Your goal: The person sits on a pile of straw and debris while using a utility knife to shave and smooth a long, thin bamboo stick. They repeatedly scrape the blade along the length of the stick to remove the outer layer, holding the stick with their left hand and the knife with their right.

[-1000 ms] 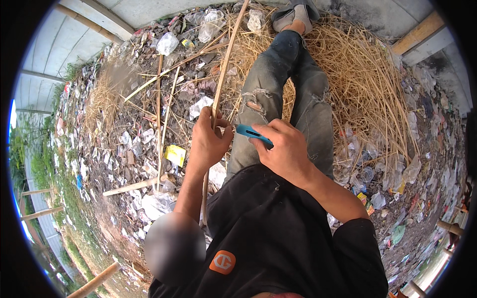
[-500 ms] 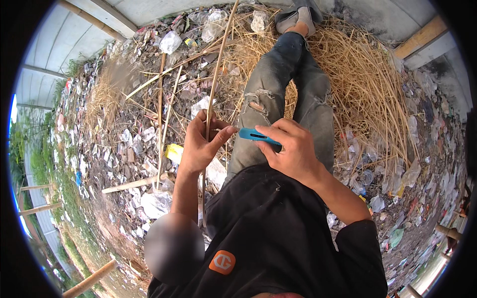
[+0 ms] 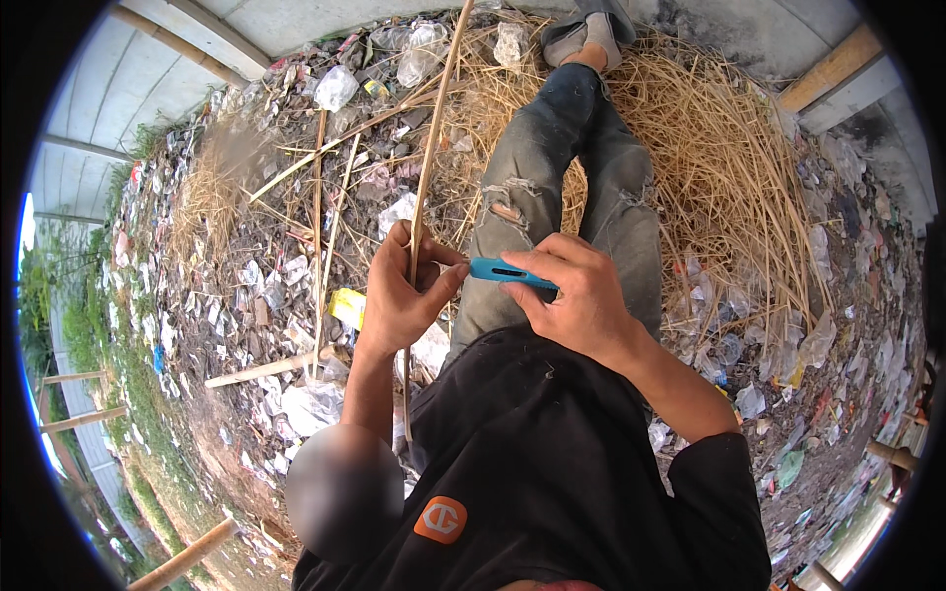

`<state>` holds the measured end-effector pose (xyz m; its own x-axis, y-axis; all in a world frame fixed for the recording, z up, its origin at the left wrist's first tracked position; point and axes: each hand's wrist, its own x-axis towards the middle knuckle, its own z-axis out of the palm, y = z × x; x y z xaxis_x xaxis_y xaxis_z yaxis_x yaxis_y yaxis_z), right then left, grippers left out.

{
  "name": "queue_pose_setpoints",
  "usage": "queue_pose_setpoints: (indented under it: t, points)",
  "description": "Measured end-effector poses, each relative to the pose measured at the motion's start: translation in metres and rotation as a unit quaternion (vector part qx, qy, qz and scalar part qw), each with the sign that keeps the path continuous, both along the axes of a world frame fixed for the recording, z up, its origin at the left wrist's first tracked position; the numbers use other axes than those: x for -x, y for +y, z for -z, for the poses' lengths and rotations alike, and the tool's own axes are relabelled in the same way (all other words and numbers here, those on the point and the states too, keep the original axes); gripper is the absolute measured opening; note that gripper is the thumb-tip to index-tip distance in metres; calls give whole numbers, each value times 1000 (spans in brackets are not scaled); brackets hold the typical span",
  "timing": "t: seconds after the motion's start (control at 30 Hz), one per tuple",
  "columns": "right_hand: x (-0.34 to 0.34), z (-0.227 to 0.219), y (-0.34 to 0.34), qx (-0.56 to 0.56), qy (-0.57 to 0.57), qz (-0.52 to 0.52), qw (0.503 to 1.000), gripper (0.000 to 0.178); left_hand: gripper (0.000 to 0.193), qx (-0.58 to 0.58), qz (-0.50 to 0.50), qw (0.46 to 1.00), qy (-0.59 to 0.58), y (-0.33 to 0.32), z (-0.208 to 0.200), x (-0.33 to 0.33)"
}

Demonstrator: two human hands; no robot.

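My left hand [image 3: 402, 300] is closed around a long, thin bamboo strip [image 3: 433, 138]. The strip runs nearly upright, from the top edge of the view down past my wrist to beside my black shirt. In my right hand [image 3: 583, 295] is a blue utility knife [image 3: 485, 269] with a dark slot along its side, gripped between thumb and fingers. Its front end points left and meets my left thumb and fingertips, just right of the strip. The blade is too small or hidden to make out. Both hands are above my lap, in front of my torn grey jeans [image 3: 512, 236].
More bamboo strips [image 3: 337, 212] lie on the littered ground to the left, with a cut bamboo piece [image 3: 258, 370] nearer me. Dry straw [image 3: 714, 167] is heaped beside my legs. Plastic scraps and a yellow packet [image 3: 347, 307] are scattered about. A grey wall [image 3: 325, 18] stands ahead.
The knife and my right hand have shifted slightly left, and the knife's front end now touches my left fingertips. My left hand's grip on the bamboo strip is nearly the same.
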<state>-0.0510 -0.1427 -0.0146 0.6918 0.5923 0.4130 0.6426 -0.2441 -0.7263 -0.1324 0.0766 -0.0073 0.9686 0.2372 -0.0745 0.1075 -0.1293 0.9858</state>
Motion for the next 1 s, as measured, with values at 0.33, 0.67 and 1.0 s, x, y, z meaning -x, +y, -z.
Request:
queue_pose_setpoints:
  t: [0.33, 0.67, 1.0]
  points:
    - [1, -1, -1, 21, -16, 3, 1000, 29, 33, -35, -7, 999, 1, -2, 2, -1]
    - [6, 2, 8, 30, -26, 38, 998, 28, 28, -202, -61, 977, 7, -13, 2, -4]
    - [4, 4, 7, 12, -21, 35, 999, 28, 27, -187, -82, 979, -17, -9, 2, -5]
